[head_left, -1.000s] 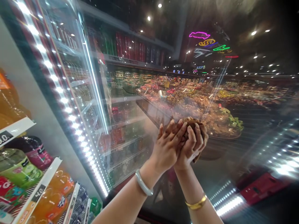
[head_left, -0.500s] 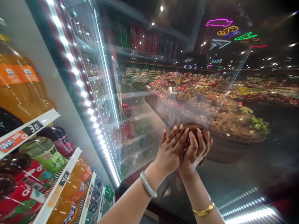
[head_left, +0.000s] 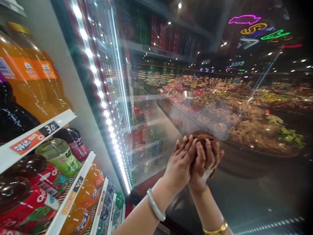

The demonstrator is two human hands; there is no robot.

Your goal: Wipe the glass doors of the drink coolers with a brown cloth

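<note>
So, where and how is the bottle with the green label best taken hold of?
I would grip the bottle around its middle, at the green label, coming from the price strip side, which looks open. The upper shelf edge hides its cap, so from above seems poor. The pink-label bottle is close beside, but the rounded body should suit a wrapped grip.

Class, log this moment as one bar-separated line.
left hand: fingers extended, touching right hand | right hand: curved over brown cloth-like item | ahead: glass, hazy patch | left: bottles on shelves
</note>
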